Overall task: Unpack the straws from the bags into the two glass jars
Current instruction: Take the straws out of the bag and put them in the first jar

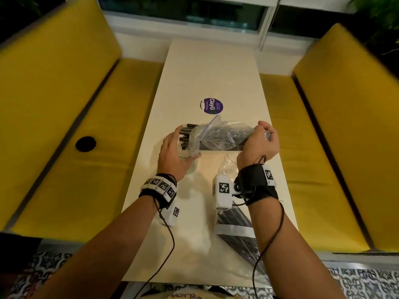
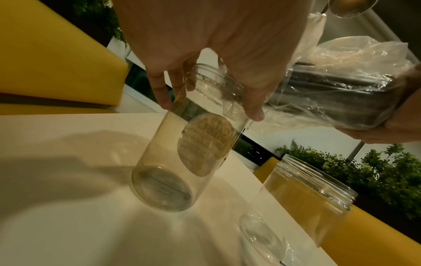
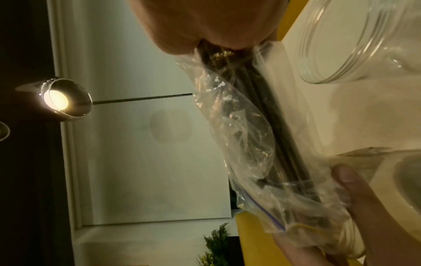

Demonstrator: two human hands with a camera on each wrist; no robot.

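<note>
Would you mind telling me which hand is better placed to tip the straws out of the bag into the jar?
Right. The right hand already grips the closed end of the bag, whose open end meets the jar. The left hand is busy holding that jar tilted.

Landmark: held jar (image 1: pixel 187 147), tilted above the table (image 1: pixel 207 67), gripped near its mouth by left hand (image 1: pixel 172 154). Bag of straws (image 1: pixel 224 137) extends right of the jar, its open end at the mouth; right hand (image 1: pixel 262 141) holds the bag's far end. Second jar (image 1: pixel 228 166) stands right of and nearer than the held jar. Second bag (image 1: pixel 235 229) lies nearer still. Sticker (image 1: pixel 212 106) lies beyond the jar.
</note>
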